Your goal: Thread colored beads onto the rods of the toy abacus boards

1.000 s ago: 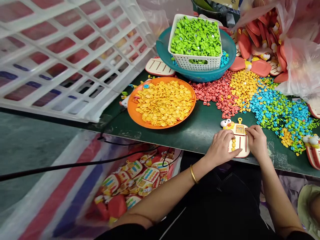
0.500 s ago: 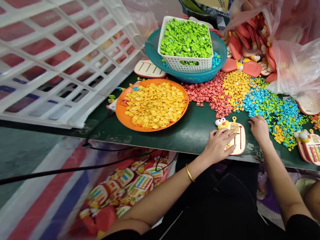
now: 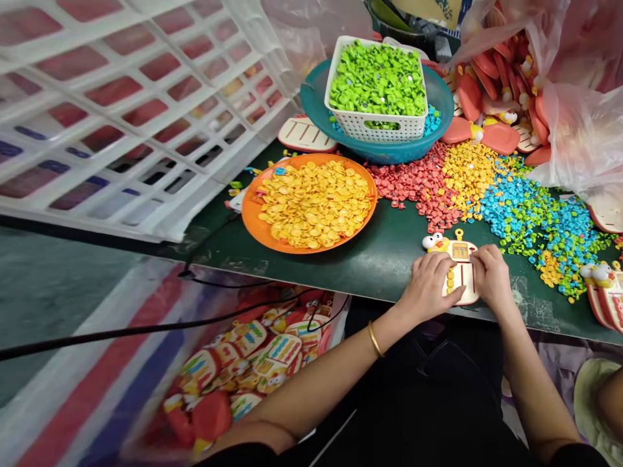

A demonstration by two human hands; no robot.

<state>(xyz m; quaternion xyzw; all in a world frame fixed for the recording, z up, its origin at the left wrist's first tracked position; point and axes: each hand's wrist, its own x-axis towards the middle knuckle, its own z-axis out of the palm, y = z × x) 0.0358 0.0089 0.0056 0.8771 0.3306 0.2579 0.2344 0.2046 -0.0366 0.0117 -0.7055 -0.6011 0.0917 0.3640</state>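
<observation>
A cream, slotted toy board point(image 3: 466, 275) with a bulging-eyed yellow bird head point(image 3: 437, 242) lies flat near the table's front edge. Several small yellow pieces point(image 3: 450, 280) sit in its left slot. My left hand point(image 3: 431, 285) grips the board's left side, fingers bent over the top and thumb low across the face. Over the right-hand slot, my right hand point(image 3: 492, 275) is closed in a pinch; whatever its fingertips hold is hidden. Beyond the board spread loose piles of red pieces point(image 3: 423, 185), yellow pieces point(image 3: 467, 170) and mixed blue and green pieces point(image 3: 530, 211).
An orange plate point(image 3: 250, 224) of yellow discs stands left. Behind it, a teal basin point(image 3: 311, 97) carries a white basket point(image 3: 377, 123) of green pieces. A white crate point(image 3: 160, 224) leans at left. Red toy parts point(image 3: 470, 94) fill a plastic bag; finished-looking boards point(image 3: 606, 292) lie right.
My right hand has moved left from beside the loose pieces onto the board's right slot. My left hand stays on the board, its fingers drawn closer in. The view has shifted slightly.
</observation>
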